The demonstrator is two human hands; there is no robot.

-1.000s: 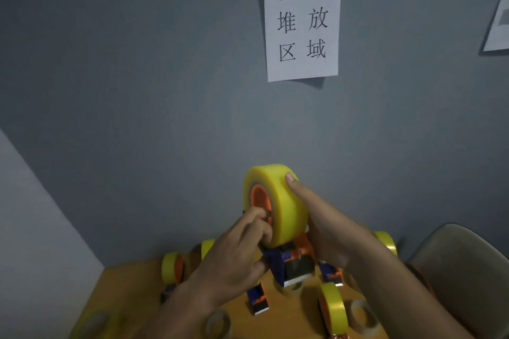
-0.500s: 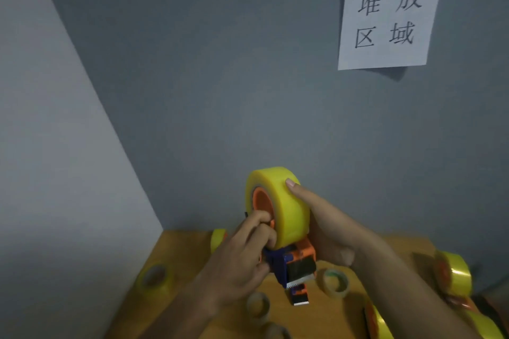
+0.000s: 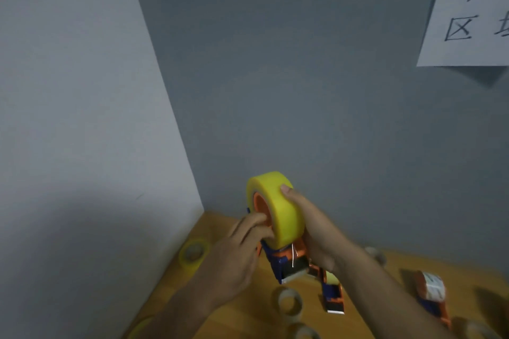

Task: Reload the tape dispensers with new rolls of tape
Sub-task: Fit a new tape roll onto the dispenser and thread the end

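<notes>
Right hand [image 3: 308, 231] is wrapped around the yellow roll [image 3: 278, 206] sitting on the dispenser [image 3: 289, 264], held up over the table [image 3: 220, 231], while the left hand [image 3: 237, 253] pinches at the roll's orange core. Plenty of bare wall above the hands, table corner just left. The sign [image 3: 468, 8] up right reads 堆 and 区.

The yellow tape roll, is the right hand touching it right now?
Touching. The head view shows the right hand wrapped behind the yellow tape roll, its thumb pressed flat on the roll's outer face with no gap.
</notes>
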